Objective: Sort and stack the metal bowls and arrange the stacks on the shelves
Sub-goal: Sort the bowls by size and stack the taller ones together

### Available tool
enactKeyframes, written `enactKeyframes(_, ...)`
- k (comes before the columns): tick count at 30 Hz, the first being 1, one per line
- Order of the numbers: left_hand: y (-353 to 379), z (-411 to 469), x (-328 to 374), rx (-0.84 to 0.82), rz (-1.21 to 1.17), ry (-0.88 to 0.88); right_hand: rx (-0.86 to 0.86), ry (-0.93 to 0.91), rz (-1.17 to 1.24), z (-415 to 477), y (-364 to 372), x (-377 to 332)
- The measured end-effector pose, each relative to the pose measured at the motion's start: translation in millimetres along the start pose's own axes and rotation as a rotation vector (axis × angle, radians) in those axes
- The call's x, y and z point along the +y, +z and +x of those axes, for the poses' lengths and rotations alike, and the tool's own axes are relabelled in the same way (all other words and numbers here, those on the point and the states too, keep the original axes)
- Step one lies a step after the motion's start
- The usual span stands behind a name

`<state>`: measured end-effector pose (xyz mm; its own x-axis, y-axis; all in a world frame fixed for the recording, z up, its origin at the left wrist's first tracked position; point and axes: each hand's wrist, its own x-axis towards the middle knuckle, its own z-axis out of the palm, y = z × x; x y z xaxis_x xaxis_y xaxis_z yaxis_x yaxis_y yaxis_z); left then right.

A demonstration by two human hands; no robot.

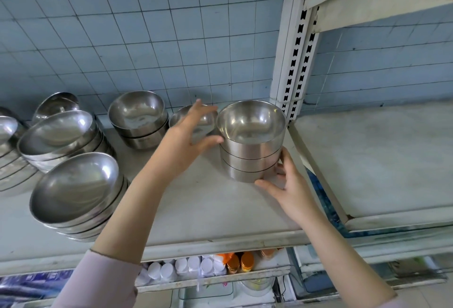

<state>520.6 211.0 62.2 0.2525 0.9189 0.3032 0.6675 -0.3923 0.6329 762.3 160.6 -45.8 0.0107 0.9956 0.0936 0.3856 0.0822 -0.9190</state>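
A stack of three straight-sided metal bowls (250,151) stands at the right end of the grey shelf (196,204), beside the white upright post. My left hand (188,136) presses its thumb against the stack's left side, fingers spread toward a single bowl (207,121) behind it. My right hand (284,185) cups the stack's lower right side. Another stack of similar bowls (138,121) stands further left by the wall. Wider, shallow bowl stacks (73,190) (61,136) fill the shelf's left part.
The slotted shelf post (296,50) rises right behind the stack. A bare grey shelf (372,160) lies to its right, with another shelf above. Below, white-capped and orange-capped jars (196,266) sit on a lower shelf. Blue tiled wall behind.
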Motion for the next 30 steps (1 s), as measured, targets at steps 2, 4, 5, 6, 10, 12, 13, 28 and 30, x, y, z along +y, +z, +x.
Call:
enactKeyframes(2,-1.2,9.1,-16.4,0.076,0.068,-0.076,0.012,-0.001,-0.021,0.3,1.1,0.5)
enactKeyframes(4,3.8,17.0,-35.4,0.037,0.128,-0.128,0.019,-0.005,-0.033,0.9,1.6,1.2)
enactKeyframes(5,7.4,19.6,-44.8,-0.007,0.179,-0.140,0.021,-0.003,-0.037,1.2,1.7,1.3)
enactKeyframes(6,11.1,21.5,-52.1,-0.046,0.244,-0.141,0.023,0.001,-0.041,1.7,1.7,1.5)
enactKeyframes(10,19.3,20.6,-64.9,0.003,0.390,-0.055,0.028,0.017,-0.048,3.2,2.0,1.9)
enactKeyframes(12,19.4,17.8,-64.0,0.027,0.263,-0.098,0.029,0.025,-0.045,3.1,1.5,2.8)
enactKeyframes(13,18.7,16.3,-62.6,0.050,0.178,-0.126,0.029,0.030,-0.045,2.9,1.2,3.0)
enactKeyframes(28,-33.8,5.4,54.7,0.077,-0.014,0.367,-0.003,0.048,-0.038,-0.8,0.4,-6.5)
enactKeyframes(30,-24.3,7.5,59.3,-0.042,0.046,0.414,0.003,0.040,-0.046,-0.7,0.8,-5.8)
